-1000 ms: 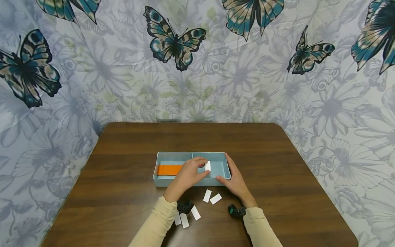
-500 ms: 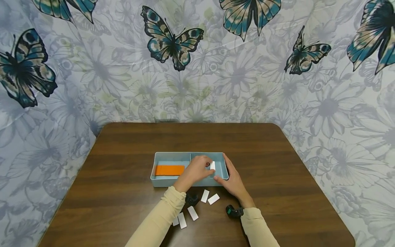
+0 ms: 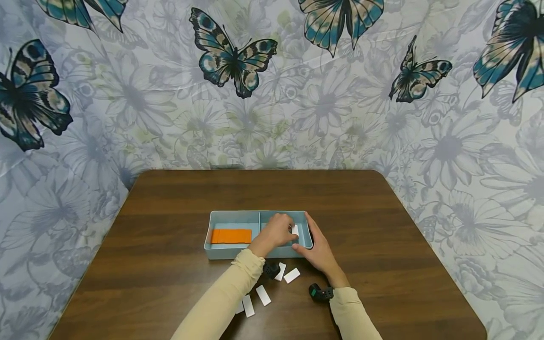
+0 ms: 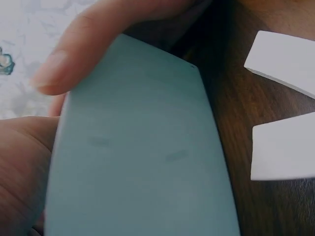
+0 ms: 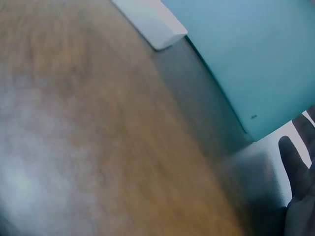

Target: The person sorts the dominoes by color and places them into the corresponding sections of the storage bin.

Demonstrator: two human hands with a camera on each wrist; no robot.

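In the head view my left hand [image 3: 278, 231] reaches into the right compartment of a light-blue divided box [image 3: 235, 254]. It pinches a small white rectangular block [image 3: 295, 230] upright between thumb and fingers. My right hand [image 3: 319, 250] holds the box's right end, fingers along the outer side and thumb at the front rim. In the left wrist view the thumb [image 4: 56, 69] laps over the rim above the box wall [image 4: 142, 137]. Part of my left hand [image 4: 22, 172] shows at lower left. The floor of the right compartment is mostly hidden by my left hand.
An orange flat rectangular piece [image 3: 231, 236] lies in the left compartment. Several white blocks [image 3: 263, 295] lie on the brown wooden table [image 3: 148, 264] before the box, some partly covered by my left arm. A butterfly-patterned cloth [image 3: 272, 118] hangs behind.
My left hand has moved a little to the right inside the right compartment with the white block. My right hand stays on the box's end. The head view has shifted slightly.
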